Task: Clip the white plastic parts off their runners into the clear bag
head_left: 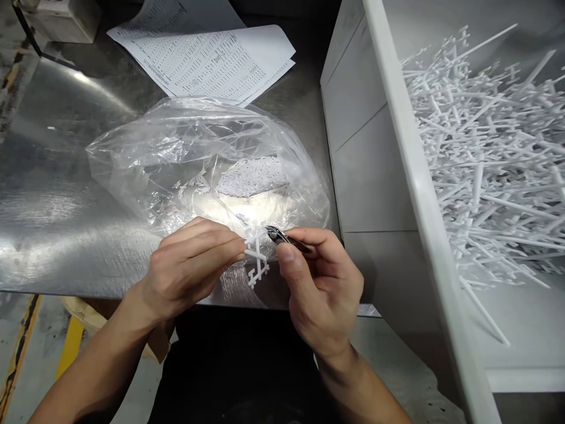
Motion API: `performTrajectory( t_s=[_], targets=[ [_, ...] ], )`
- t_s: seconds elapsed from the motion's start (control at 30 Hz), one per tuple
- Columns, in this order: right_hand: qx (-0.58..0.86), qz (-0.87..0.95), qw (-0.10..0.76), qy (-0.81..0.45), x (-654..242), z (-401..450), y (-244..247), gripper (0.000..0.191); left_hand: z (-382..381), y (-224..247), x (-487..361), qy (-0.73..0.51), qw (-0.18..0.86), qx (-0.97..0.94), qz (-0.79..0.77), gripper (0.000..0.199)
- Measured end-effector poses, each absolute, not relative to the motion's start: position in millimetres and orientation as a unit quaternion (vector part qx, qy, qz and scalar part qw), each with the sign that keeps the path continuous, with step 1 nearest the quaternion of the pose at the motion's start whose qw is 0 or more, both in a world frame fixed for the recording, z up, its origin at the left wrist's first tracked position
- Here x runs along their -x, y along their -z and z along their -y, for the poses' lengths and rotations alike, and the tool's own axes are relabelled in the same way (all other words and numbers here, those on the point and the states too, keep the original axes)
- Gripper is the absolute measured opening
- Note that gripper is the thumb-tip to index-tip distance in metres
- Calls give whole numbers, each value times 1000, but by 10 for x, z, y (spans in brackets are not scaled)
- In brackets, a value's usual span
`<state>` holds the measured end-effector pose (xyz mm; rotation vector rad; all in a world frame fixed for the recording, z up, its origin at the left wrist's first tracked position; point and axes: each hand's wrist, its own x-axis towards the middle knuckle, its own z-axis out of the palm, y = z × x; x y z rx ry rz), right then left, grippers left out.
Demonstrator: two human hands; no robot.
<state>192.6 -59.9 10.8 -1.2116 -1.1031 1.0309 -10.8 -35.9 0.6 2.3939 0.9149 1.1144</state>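
My left hand (189,265) pinches a small branching white plastic piece (259,259), which sticks out to the right of its fingertips. Held between thumb and fingers of my right hand (324,282) is a small metal clipper (282,237), its jaws pointing left beside the upper part of the white piece. Whether the jaws touch the plastic cannot be made out. Beyond both hands lies a clear plastic bag (176,135), with many tiny white parts (253,176) inside it.
Printed papers (220,62) lie behind the bag on the metal table (57,218). To the right, a tall white bin (410,147) holds a heap of white plastic sprues (489,153). A box (66,20) stands at the far left.
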Motion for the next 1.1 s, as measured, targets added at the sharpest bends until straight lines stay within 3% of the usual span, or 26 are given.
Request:
performTrajectory(
  t_s=[0.77,1.1],
  targets=[
    [519,488,544,-443,-1897,632,-87,2,365,59,85,-390,159,-854,-306,23],
    [547,499,516,-431,-1897,564,-51,15,348,75,48,-369,156,-847,-348,16]
  ],
)
